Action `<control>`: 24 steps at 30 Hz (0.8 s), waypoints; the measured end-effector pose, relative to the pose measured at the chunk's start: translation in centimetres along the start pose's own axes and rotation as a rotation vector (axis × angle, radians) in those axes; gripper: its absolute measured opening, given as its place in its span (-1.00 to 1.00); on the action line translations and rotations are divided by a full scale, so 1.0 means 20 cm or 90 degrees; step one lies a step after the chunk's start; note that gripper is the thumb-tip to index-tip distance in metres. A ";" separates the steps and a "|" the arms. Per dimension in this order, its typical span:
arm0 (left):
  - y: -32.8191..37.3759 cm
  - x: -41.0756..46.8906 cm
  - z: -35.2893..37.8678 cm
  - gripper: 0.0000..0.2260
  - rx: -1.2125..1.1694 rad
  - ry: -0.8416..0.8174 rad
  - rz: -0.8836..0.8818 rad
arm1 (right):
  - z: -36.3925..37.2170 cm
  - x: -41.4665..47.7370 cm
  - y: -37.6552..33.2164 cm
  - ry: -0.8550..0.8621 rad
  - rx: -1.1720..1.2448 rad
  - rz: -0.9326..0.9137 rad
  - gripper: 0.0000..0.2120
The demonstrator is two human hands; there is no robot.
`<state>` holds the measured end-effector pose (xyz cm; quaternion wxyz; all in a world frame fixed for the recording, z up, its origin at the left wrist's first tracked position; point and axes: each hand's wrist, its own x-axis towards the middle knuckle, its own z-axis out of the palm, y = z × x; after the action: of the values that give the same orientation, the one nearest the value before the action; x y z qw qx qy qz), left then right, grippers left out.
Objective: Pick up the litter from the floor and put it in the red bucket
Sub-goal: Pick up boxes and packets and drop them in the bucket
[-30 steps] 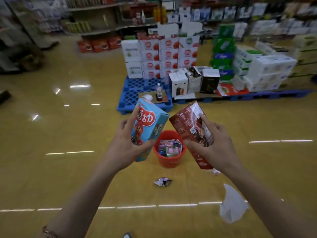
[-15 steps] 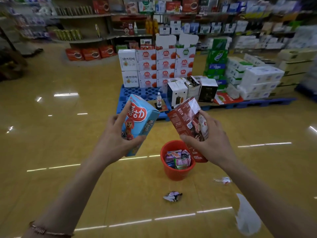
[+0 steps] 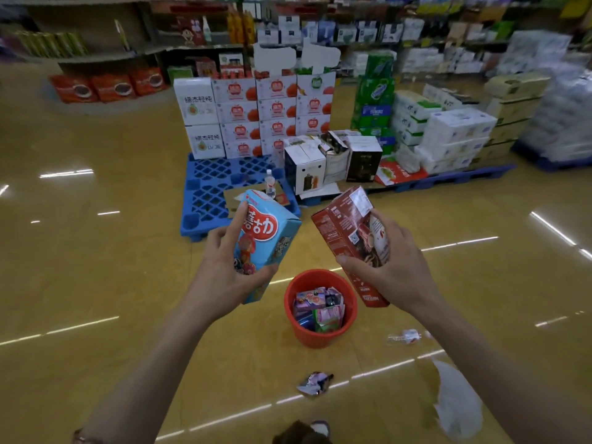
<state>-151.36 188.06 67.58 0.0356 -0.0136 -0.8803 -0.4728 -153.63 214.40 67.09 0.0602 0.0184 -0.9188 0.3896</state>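
Note:
My left hand [image 3: 229, 272] grips a light blue carton [image 3: 272, 233] with red lettering, held up to the left of the red bucket [image 3: 301, 331]. My right hand [image 3: 392, 267] grips a dark red box [image 3: 339, 225], tilted above the bucket's right rim. The bucket stands on the yellow floor and holds several crumpled wrappers. On the floor lie a crumpled foil wrapper [image 3: 315, 383] in front of the bucket, a small clear wrapper [image 3: 404, 336] to its right, and a white plastic bag [image 3: 456, 405] at the lower right.
A blue pallet [image 3: 211, 187] with a water bottle [image 3: 270, 182] and stacked drink cartons [image 3: 275, 113] stands beyond the bucket. More boxes [image 3: 455, 136] sit on a second pallet to the right. Store shelves [image 3: 96, 56] line the back. Open yellow floor lies to the left.
The view has shifted down and closer to the bucket, which now sits lower in frame. Both hands still hold their boxes, the dark red one nearer the bucket's rim.

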 end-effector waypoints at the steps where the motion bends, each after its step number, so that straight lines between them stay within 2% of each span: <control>1: 0.00 0.08 0.02 -0.14 0.003 -0.003 0.005 | 0.00 0.08 0.02 0.007 0.002 0.004 -0.08; 11: 0.10 0.81 0.25 -0.14 0.043 -0.055 0.005 | -0.05 0.70 0.23 -0.017 -0.001 0.074 -0.10; 16: 0.15 1.07 0.42 -0.15 0.040 -0.118 0.033 | -0.11 0.82 0.35 0.009 0.009 0.111 -0.12; 24: 0.12 1.43 0.71 -0.14 0.056 -0.254 0.108 | -0.09 0.90 0.58 0.074 0.027 0.263 -0.10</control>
<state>-180.52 200.92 63.84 -0.0992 -0.1790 -0.8855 -0.4172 -172.19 224.05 62.36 0.0314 -0.1916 -0.8898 0.4130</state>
